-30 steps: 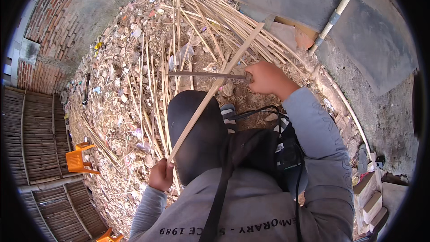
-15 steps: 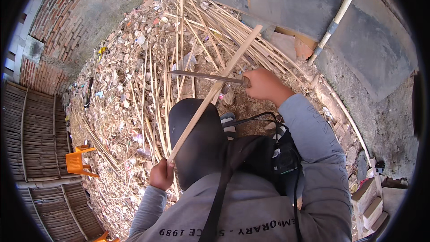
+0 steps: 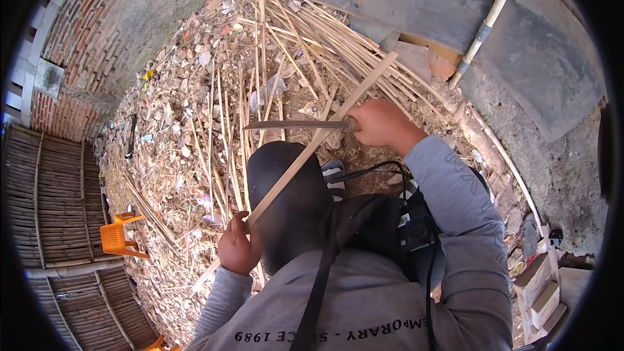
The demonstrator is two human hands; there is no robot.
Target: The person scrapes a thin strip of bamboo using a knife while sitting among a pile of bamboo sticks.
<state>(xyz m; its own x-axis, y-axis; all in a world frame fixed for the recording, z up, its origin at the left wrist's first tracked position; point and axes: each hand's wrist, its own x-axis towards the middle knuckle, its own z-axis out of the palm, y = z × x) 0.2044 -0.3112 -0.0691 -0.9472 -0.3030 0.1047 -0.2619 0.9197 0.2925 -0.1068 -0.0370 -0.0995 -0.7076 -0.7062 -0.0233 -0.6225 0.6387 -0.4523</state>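
Note:
A long, pale bamboo strip (image 3: 291, 172) runs slantwise across my lap, from near my left wrist up to the far right. My left hand (image 3: 239, 247) is closed round its lower part, and a short end sticks out past the wrist. In my right hand (image 3: 380, 123) is the handle of a machete (image 3: 289, 125). Its dark blade points left and crosses the strip close to my right fist. Just beyond the blade, another piece of bamboo partly shows under the strip.
Many split bamboo strips (image 3: 325, 29) lie on the littered ground ahead, with more to the left. An orange plastic chair (image 3: 116, 238) stands at left near a bamboo-slat wall (image 3: 58, 201). A pale pipe (image 3: 484, 29) leans at the right wall. Bricks (image 3: 545, 304) lie at lower right.
The bamboo strip has shifted right at its far end, and its near end now shows beyond my left hand. The machete has come nearer my body. My left hand has moved slightly up.

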